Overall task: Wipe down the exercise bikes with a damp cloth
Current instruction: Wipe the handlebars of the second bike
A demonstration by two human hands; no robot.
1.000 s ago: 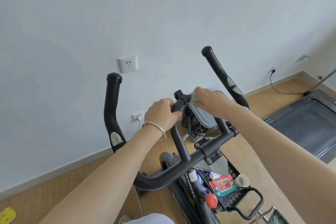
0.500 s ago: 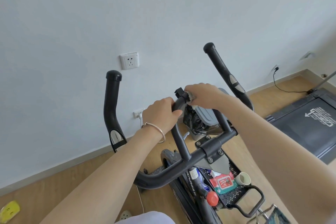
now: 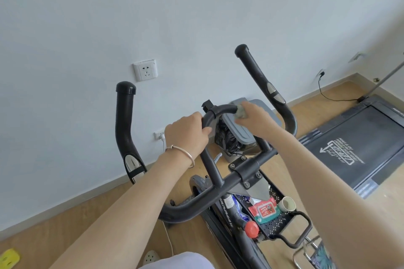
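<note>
Toward 3 o'clock the right hand [image 3: 251,114], clamped on the cloth [image 3: 241,113], has slid along the loop bar [image 3: 220,108]; left hand [image 3: 185,135] grips it. Basket [image 3: 274,224] holds wipes pack [image 3: 265,209], cup [image 3: 287,204].

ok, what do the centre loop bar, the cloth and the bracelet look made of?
The loop bar: probably foam or rubber sleeve over tube; matte black, no glare. The cloth: soft grey-green fabric, crumpled in the right hand; dampness not visible. The bracelet: likely metal, silvery and polished; thin, bright highlight.
</note>
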